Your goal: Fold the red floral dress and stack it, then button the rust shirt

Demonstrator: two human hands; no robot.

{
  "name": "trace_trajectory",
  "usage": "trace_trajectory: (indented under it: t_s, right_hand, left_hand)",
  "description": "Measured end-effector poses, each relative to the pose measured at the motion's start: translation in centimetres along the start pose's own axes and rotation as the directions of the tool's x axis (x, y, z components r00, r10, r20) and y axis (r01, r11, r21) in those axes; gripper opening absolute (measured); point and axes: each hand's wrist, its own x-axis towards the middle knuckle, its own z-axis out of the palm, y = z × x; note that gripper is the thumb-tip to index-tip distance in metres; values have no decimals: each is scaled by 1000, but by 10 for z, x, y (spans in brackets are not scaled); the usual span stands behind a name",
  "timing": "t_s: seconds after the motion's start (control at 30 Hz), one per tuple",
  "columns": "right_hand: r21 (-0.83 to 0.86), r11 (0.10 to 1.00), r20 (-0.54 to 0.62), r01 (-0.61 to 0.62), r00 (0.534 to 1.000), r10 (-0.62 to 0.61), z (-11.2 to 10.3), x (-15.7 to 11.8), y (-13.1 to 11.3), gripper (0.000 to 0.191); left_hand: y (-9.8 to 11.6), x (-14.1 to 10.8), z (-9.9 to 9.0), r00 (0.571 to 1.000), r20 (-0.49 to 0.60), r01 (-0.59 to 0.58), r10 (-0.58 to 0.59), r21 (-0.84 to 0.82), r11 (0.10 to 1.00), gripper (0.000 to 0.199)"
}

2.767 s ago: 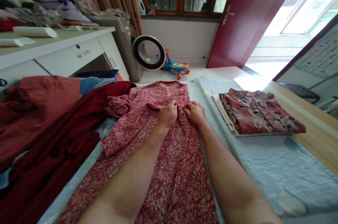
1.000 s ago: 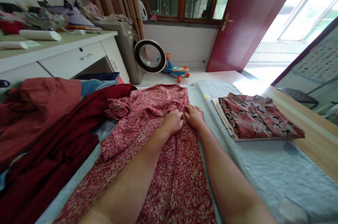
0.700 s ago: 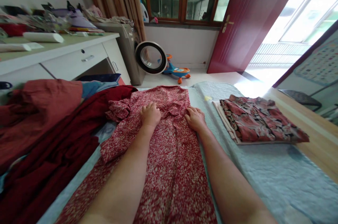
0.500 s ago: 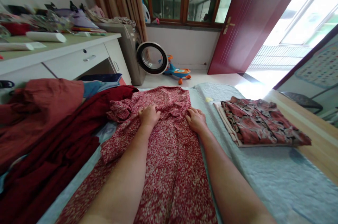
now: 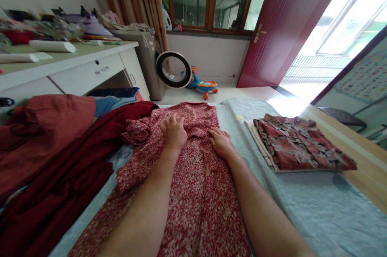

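A red dress with a small pale print [image 5: 193,192] lies spread lengthwise in front of me on a light blue quilted cover [image 5: 314,204]. On its upper part rests my left hand [image 5: 174,131], fingers loosely bent and apart, with no cloth gathered in them that I can see. My right hand [image 5: 221,142] lies flat along the dress's right edge, fingers stretched out over the fabric. A bunched sleeve [image 5: 137,131] sits left of my left hand. Some creases run across the cloth between the two hands.
Dark red cloth [image 5: 69,176] and a rust-coloured garment [image 5: 57,124] are heaped at left. Folded floral clothes [image 5: 305,144] lie at right. Beyond are a cluttered desk [image 5: 75,67], a washing machine with an open door [image 5: 173,69], a ride-on toy [image 5: 204,84] and a red door [image 5: 266,19].
My left hand has shifted slightly right and its fingers have loosened. My right hand has slid a little left and nearer on the dress. The view has tilted up slightly.
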Motion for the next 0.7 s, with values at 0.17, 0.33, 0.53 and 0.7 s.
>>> trace_trajectory:
  t_s: [0.17,0.33,0.53,0.7]
  right_hand:
    - [100,994,-79,34,997,-26,8,4,12,37]
    - [208,978,-146,29,989,2,16,13,26,33]
    - [83,995,-78,-46,996,52,10,42,28,33]
    - [53,994,-45,-100,994,102,4,79,39,35]
  left_hand:
    - [36,-15,23,908,206,-336,363,-158,929,40]
    - [39,-26,40,875,359,-278,324,-176,945,34]
    - [35,-24,38,880,341,-282,331,-186,941,30]
    - [35,-21,39,883,321,-290,342,-201,936,28]
